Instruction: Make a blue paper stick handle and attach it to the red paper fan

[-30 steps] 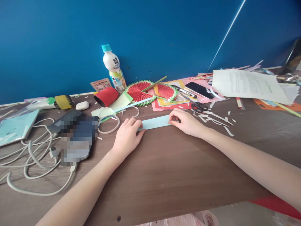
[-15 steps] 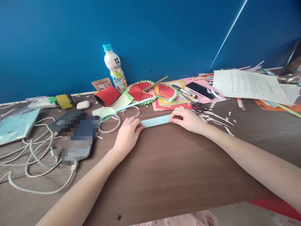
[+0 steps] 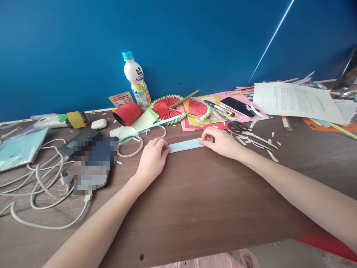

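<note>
Pale-blue paper strip (image 3: 186, 145) lies on the surface (image 3: 195, 201), its ends pinched by my left fingers (image 3: 162, 144) and right fingers (image 3: 206, 134). If I pull unevenly, it could crease or skew; drifting right, I could bump the nearby scissors (image 3: 237, 127).

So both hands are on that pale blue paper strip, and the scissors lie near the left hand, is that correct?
Not quite: the scissors lie near the right hand, not the left hand, as the head view shows. Both hands are indeed on the pale blue paper strip.
</note>
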The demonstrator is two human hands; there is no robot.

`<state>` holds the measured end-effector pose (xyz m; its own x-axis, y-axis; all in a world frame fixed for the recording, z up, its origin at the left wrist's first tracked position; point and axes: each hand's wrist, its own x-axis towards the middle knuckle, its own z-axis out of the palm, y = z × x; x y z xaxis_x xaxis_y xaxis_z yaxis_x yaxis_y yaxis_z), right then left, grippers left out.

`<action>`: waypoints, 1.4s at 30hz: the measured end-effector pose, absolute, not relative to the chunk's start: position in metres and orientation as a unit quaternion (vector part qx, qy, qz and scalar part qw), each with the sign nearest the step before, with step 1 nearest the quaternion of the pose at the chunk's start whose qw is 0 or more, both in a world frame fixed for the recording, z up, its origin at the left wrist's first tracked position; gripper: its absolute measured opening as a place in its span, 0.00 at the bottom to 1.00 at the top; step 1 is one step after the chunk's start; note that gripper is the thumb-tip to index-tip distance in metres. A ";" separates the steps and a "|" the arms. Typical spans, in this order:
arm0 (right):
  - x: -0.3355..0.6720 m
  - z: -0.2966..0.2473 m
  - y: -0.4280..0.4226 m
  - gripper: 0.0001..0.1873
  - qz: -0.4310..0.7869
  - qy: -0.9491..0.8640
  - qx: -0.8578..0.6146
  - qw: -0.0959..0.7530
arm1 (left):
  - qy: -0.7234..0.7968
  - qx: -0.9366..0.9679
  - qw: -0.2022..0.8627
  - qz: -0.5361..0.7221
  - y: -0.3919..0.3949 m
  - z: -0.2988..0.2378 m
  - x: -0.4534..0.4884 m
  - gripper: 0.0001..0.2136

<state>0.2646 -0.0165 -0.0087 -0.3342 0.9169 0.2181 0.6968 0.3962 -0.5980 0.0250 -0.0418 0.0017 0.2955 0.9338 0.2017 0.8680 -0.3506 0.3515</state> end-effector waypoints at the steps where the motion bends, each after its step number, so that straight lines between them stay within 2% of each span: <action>1: 0.264 -0.010 -0.016 0.06 0.196 -0.794 -0.506 0.275 | 0.563 0.804 0.067 0.180 -0.042 0.001 0.025 0.03; 4: 0.263 -0.014 -0.016 0.04 0.185 -0.797 -0.499 0.286 | 0.551 0.820 -0.026 0.156 -0.043 -0.001 0.025 0.05; 6: 0.263 -0.015 -0.016 0.04 0.182 -0.798 -0.497 0.287 | 0.507 0.847 -0.083 0.133 -0.045 -0.001 0.027 0.11; 8: 0.263 -0.016 -0.016 0.03 0.177 -0.801 -0.495 0.286 | 0.452 0.880 -0.106 0.102 -0.048 0.000 0.030 0.18; 10: 0.263 -0.016 -0.016 0.03 0.168 -0.805 -0.491 0.287 | 0.420 0.899 -0.108 0.070 -0.053 0.002 0.034 0.21; 16: 0.253 -0.014 -0.027 0.08 0.024 -0.852 -0.431 0.294 | 0.441 0.891 -0.101 0.046 -0.066 0.001 0.050 0.19; 21: 0.234 -0.016 -0.051 0.19 0.036 -0.917 -0.308 0.249 | 0.439 0.891 -0.090 0.069 -0.071 -0.004 0.055 0.16; 25: 0.227 -0.017 -0.061 0.22 0.012 -0.915 -0.343 0.213 | 0.426 0.896 -0.085 0.096 -0.072 -0.006 0.053 0.14; 36: 0.233 -0.012 -0.059 0.20 -0.032 -0.860 -0.464 0.208 | 0.474 0.874 -0.041 0.102 -0.075 -0.004 0.050 0.18; 42: 0.247 -0.007 -0.055 0.17 -0.076 -0.800 -0.566 0.184 | 0.498 0.859 -0.066 0.099 -0.079 -0.004 0.048 0.19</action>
<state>0.2468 -0.0553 -0.0069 -0.2917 0.8775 0.3806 0.9332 0.3484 -0.0878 0.0483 -0.0786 -0.0036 0.4838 0.8431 0.2346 0.8690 -0.4947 -0.0144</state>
